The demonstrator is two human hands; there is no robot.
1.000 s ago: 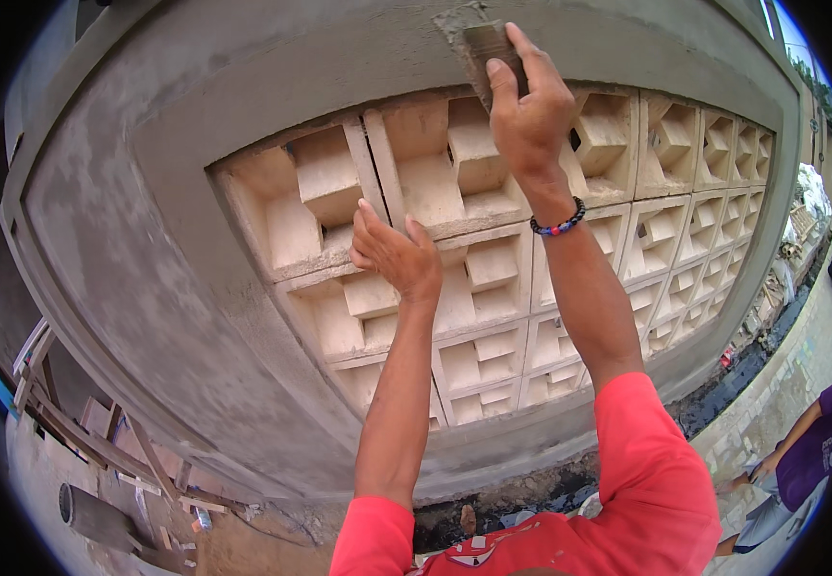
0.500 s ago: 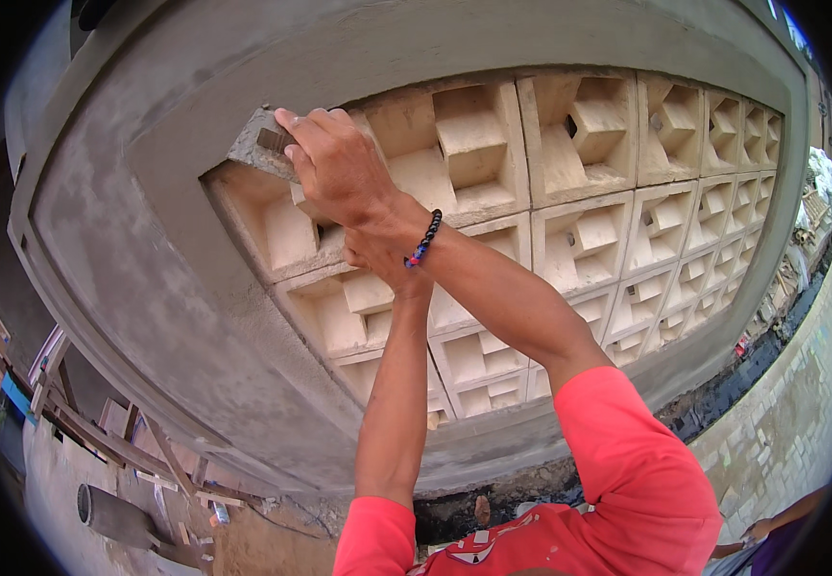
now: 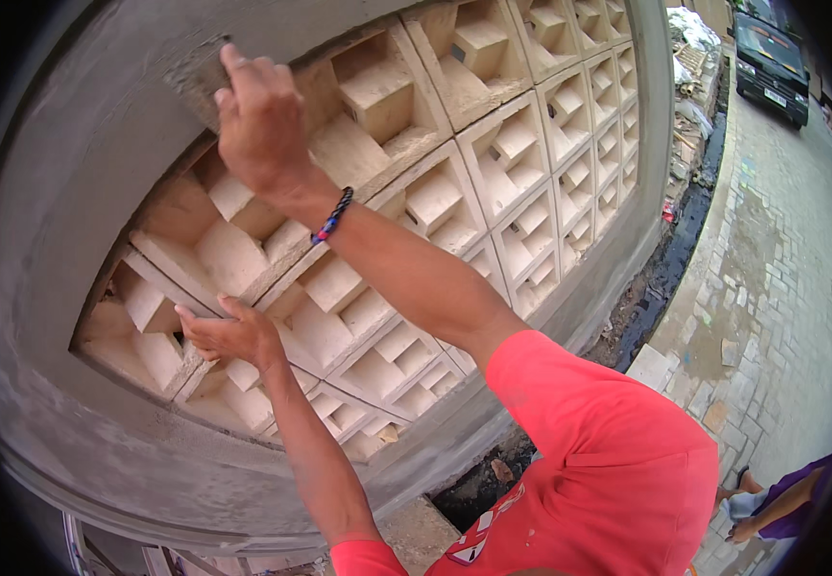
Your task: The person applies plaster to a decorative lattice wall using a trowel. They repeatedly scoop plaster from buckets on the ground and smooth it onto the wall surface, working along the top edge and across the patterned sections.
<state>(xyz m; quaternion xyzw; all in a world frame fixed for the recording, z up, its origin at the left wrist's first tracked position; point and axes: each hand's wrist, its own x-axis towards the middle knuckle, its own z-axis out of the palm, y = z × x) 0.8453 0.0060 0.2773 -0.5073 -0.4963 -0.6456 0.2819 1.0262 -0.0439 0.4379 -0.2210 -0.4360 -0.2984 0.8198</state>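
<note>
My right hand, with a dark beaded bracelet on the wrist, is closed on a flat, mortar-smeared plastering float. The float lies against the grey plaster border along the upper edge of the block panel, and motion blurs it slightly. Lower down, my left hand rests against the ridge between two cream breeze blocks. Its thumb and forefinger are spread and it carries no tool. The blocks form a grid of square recesses with angled inner pieces.
Grey plaster frames the block panel on every visible side. Right of the wall run a dark wet drain and a paved lane. A dark vehicle stands at the far right. Another person's arm shows at the lower right.
My hands, crossed close together before, are now apart; the left is on a lower block. The float has moved along the upper border, and the view has swung right, revealing the vehicle.
</note>
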